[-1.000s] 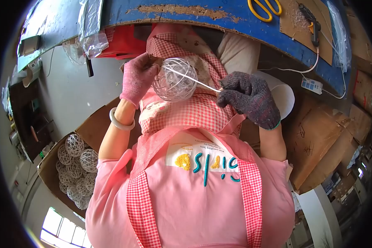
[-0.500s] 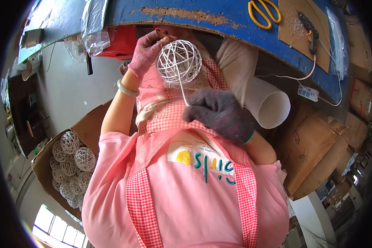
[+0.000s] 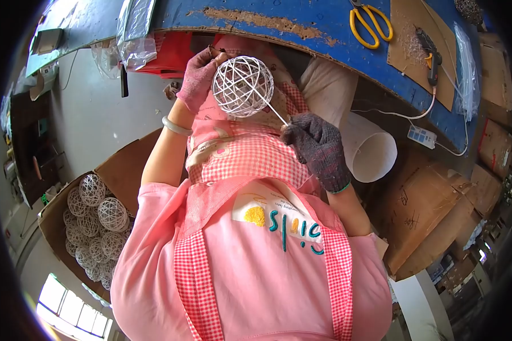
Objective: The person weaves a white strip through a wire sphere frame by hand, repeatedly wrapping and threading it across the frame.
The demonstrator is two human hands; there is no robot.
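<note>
A white openwork ball of wound strands hangs in front of my apron, below the table edge. My left hand, in a pink glove with bare fingertips, is closed on the ball's upper left side. From the ball's lower right a loose white strand runs straight out. My right hand, in a dark knit glove, is closed around the far end of that strand, which looks taut. What the strand is made of I cannot tell.
On the blue table lie yellow-handled scissors and a glue gun on a cardboard sheet. A box of similar balls stands at left. A white cylinder and a cardboard box are at right.
My right hand has swung outward to the right, turning the strand from nearly straight down to a slant. The ball has shifted slightly left in view, still in my left hand.
</note>
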